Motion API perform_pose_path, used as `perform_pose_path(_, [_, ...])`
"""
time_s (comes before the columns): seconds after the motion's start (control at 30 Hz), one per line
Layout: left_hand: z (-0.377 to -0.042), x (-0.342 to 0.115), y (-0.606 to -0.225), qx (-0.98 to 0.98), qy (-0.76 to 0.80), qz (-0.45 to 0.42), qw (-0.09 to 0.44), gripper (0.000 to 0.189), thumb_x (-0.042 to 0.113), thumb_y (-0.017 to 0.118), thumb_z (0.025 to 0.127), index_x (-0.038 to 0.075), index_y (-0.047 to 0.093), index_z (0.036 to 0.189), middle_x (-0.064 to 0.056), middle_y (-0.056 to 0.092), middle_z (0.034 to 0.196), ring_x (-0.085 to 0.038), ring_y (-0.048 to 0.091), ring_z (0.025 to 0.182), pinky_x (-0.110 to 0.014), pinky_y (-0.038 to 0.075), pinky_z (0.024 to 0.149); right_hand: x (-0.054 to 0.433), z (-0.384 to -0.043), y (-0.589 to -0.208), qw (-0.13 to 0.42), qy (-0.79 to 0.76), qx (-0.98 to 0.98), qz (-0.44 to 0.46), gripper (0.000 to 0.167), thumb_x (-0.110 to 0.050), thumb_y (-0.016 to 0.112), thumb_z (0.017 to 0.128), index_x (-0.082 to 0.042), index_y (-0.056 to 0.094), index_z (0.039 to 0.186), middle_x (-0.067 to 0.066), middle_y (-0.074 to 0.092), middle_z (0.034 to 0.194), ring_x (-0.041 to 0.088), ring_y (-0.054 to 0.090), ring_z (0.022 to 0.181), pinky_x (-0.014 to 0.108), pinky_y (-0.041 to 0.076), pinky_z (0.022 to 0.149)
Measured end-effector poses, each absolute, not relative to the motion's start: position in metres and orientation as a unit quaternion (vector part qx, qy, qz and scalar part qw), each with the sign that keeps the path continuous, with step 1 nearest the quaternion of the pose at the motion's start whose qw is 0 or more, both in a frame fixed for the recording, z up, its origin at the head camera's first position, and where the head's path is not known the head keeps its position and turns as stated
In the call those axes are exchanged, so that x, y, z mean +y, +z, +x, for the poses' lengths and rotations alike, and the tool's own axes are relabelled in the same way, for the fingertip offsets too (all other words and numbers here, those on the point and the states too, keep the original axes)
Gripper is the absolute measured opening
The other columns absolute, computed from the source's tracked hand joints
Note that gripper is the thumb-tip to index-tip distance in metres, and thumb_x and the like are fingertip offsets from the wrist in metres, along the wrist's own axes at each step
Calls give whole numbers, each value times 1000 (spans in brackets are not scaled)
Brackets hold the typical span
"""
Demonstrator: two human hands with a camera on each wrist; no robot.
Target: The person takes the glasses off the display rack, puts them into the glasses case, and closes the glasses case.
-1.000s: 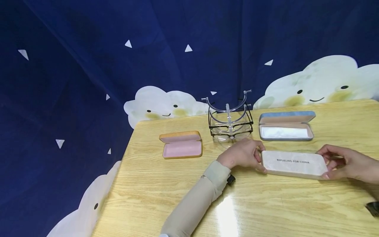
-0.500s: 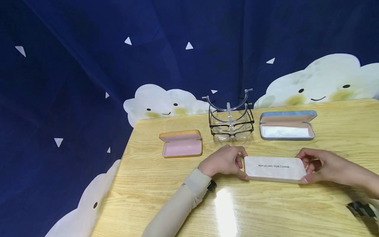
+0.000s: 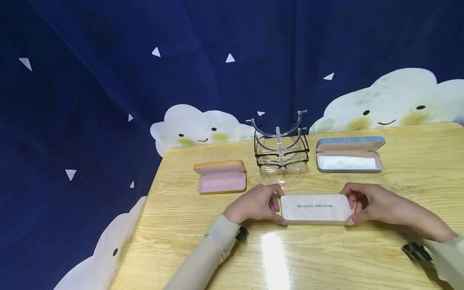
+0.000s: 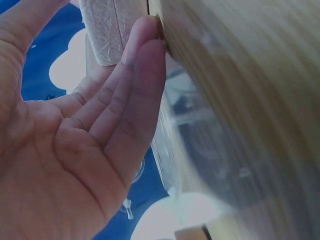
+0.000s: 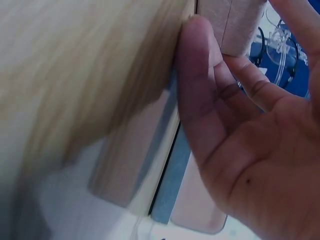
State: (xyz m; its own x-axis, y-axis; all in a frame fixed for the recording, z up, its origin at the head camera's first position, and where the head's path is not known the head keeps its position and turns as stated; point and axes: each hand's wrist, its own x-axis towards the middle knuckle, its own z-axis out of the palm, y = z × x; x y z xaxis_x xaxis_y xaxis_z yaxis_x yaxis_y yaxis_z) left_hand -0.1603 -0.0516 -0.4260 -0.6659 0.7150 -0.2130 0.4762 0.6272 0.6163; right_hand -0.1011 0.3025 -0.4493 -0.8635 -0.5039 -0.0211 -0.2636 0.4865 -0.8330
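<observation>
A closed white glasses case (image 3: pixel 315 213) lettered "REFUELING FOR CHINA" lies on the wooden table, its long side toward me. The left hand (image 3: pixel 258 204) grips its left end between thumb and fingers. At the opposite end the right hand (image 3: pixel 377 203) holds it the same way. In the left wrist view the end of the case (image 4: pixel 107 30) meets the fingers close to the tabletop. The right wrist view has the other end of the case (image 5: pixel 230 25) above the curled fingers. Behind the case stands a clear display stand (image 3: pixel 279 141) bearing black-framed glasses (image 3: pixel 299 154).
An orange case (image 3: pixel 222 182) with pink lining stands open at the left. At the back right is an open blue case (image 3: pixel 349 141) with a white cloth (image 3: pixel 348 162) inside. A dark blue curtain (image 3: pixel 203 52) with clouds hangs behind the table (image 3: pixel 174 241).
Both hands have moved left and slightly nearer, bringing the white glasses case along to in front of the display stand. It now lies straighter. The other two cases stay put.
</observation>
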Motion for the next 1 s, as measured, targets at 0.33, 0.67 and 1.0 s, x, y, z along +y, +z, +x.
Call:
perform_pose_path(0.33, [-160,-73,-425,873,274,336,225,62,35,97,72,15,60,118,8,72,86,4,62,73,-13,52,71,282,-108,-442,125,-429,863,-234,48,-21,95,73,-11,63,106,0,60,85,2,52,65,22,45,54])
perform_pose_path(0.67, [-156,-87,-420,875,260,333,236,57,32,98,72,17,58,109,7,73,87,6,62,70,-13,51,70,266,-109,-446,121,-433,855,-257,46,-23,96,73,-14,62,102,0,59,81,-1,49,64,21,43,52])
perform_pose_path(1.0, [-156,-94,-419,879,258,321,242,58,38,99,68,19,60,107,7,71,87,4,61,73,-14,51,72,265,-110,-446,124,-421,845,-306,41,-23,90,81,-17,61,109,-3,60,82,-5,48,63,19,43,51])
